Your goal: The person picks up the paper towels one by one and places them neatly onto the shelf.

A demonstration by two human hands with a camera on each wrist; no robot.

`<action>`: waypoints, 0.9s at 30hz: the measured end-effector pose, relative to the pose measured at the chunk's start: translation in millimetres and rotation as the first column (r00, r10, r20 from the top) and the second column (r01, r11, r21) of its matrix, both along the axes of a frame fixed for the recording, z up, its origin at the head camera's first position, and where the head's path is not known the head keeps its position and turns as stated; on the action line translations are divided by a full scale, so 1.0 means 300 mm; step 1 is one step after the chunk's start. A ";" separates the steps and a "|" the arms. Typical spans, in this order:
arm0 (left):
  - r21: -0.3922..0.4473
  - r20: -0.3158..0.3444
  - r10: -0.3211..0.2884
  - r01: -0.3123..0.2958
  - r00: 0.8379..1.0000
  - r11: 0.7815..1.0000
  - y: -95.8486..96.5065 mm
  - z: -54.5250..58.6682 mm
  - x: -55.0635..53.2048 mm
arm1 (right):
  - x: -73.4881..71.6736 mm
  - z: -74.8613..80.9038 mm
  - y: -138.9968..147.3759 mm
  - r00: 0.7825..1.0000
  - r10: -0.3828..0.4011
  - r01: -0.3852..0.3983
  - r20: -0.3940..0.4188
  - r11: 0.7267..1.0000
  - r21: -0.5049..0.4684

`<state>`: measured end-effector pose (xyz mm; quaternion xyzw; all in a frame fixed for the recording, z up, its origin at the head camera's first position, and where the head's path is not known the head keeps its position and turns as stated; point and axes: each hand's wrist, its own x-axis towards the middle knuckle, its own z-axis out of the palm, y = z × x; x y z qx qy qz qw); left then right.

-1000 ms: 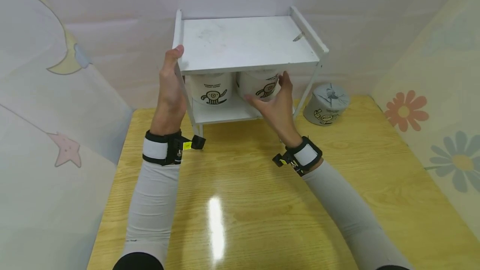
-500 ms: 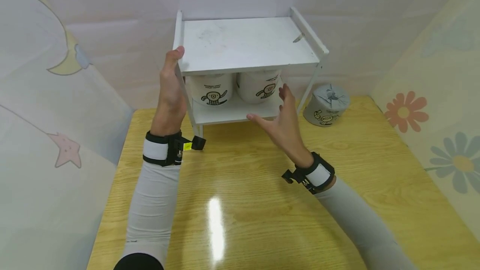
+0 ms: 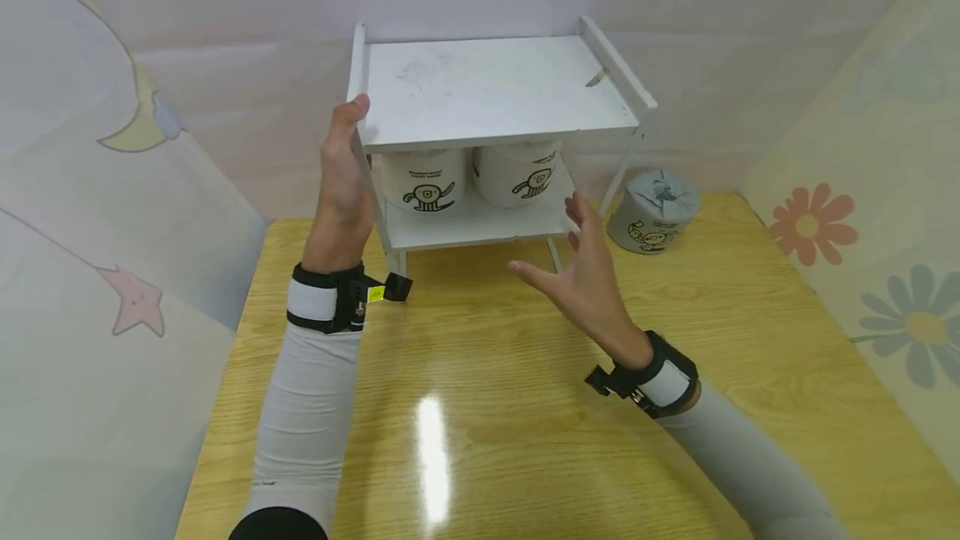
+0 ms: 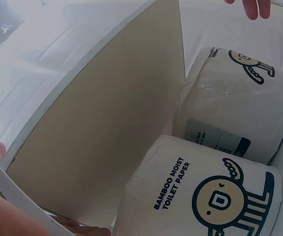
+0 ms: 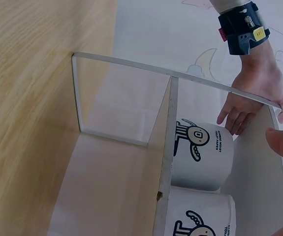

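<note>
Between patterned walls [image 3: 97, 390], shelf [image 3: 487, 90] on tabletop [image 3: 510, 398]

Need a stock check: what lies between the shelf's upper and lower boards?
A left paper roll and a right paper roll, shown in the head view.

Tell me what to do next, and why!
Maybe reach the right hand toward the round grey-white paper-wrapped roll on the yellow-brown wooden table: that hand holds nothing, the roll stands nearby, and two white cylindrical paper-wrapped rolls sit on the white rectangular shelf's lower level.
</note>
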<state>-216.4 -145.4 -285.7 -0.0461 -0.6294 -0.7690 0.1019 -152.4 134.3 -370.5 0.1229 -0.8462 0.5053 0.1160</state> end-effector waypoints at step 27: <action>0.001 0.008 0.000 0.000 1.000 1.000 0.001 0.002 0.003 | 0.130 -0.039 0.224 0.998 -0.065 0.064 0.011 0.996 0.055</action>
